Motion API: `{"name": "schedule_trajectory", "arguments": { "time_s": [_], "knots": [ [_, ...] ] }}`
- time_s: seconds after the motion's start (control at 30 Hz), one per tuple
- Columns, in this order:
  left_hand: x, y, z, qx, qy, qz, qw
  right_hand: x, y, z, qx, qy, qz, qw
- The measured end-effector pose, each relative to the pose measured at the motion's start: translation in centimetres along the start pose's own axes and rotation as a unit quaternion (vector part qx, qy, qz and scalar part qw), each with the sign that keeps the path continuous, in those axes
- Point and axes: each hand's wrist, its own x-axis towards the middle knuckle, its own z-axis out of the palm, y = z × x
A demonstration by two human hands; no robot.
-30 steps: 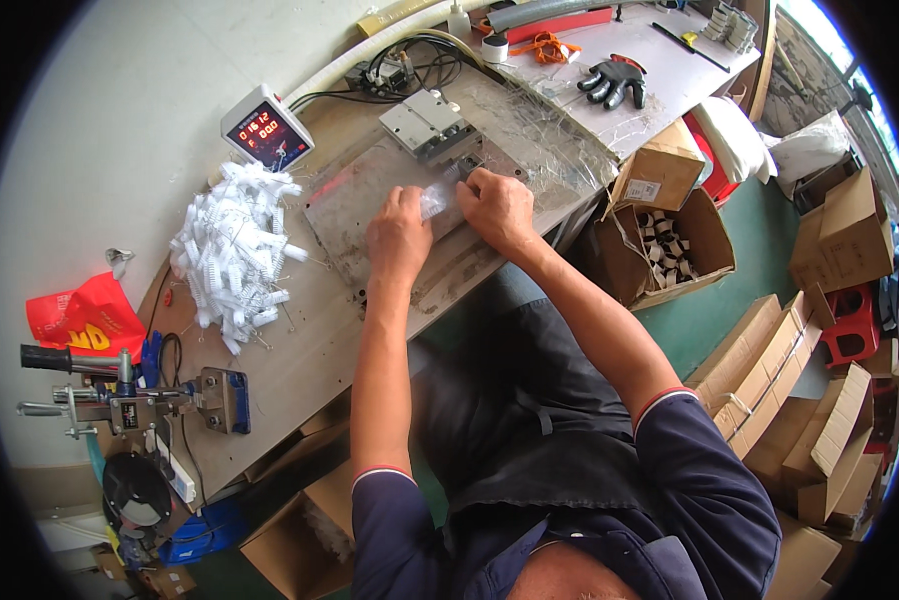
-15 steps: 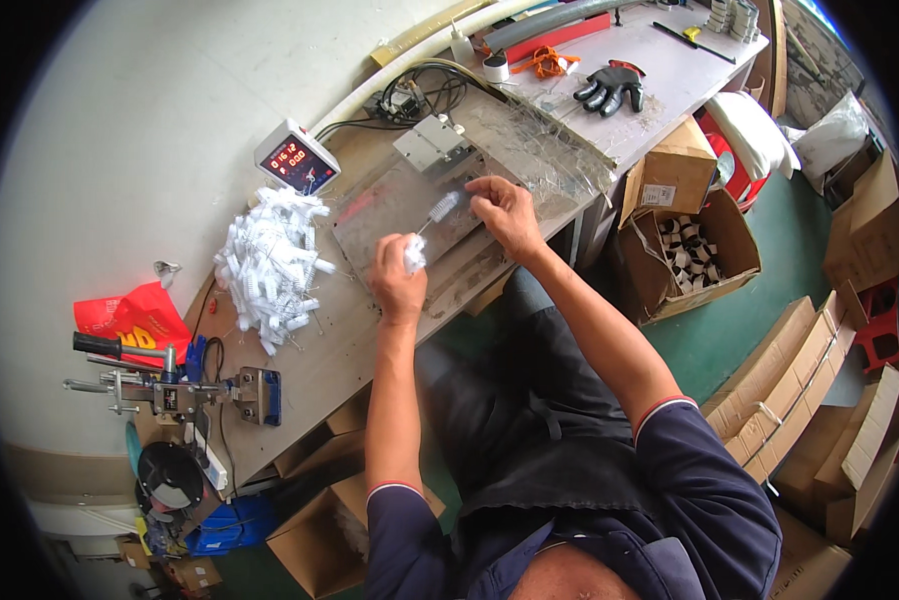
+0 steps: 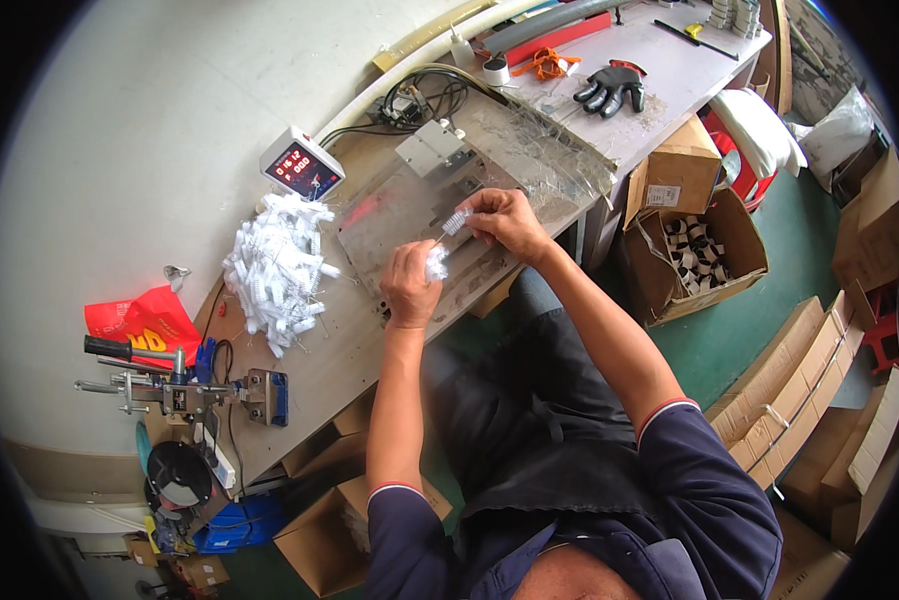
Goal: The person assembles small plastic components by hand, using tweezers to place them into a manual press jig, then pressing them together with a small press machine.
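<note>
The left grip (image 3: 407,287) reaches forward over the tabletop (image 3: 331,364), curled round a white bristly clump (image 3: 436,264); how many brushes it makes is unclear. The right grip (image 3: 509,222) angles inward, pinching the bristled end of one white brush (image 3: 455,222), held between both grips. To their left lies one brush heap (image 3: 277,270), too tangled to count; farther off are one display box (image 3: 302,165) and one black glove (image 3: 609,90).

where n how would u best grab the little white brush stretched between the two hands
Probably by the bare wire stem at the lower-left end of the brush, pinched from the left, the side where the left hand is. The brush slants up to the right, and its bushy bristles, with the right hand at their far end, look softer to grip.
</note>
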Motion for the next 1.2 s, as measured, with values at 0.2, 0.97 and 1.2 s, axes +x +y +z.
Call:
{"name": "schedule_trajectory", "arguments": {
  "time_s": [0.2,0.97,1.2],
  "knots": [
    [0.3,0.2,0.3,0.018,-0.036,-0.016,0.999,0.0,0.0,0.2,-0.033,-0.042,-0.001,0.999],
    [-0.1,2.9,1.1,-0.063,-0.037,-0.192,0.979,0.2,0.7,0.9,-0.029,-0.055,0.017,0.998],
    [-4.3,1.4,-7.2,-0.104,-0.003,-0.406,0.908,-1.1,-1.5,9.1,-0.040,-0.161,0.037,0.985]
  ]
}}
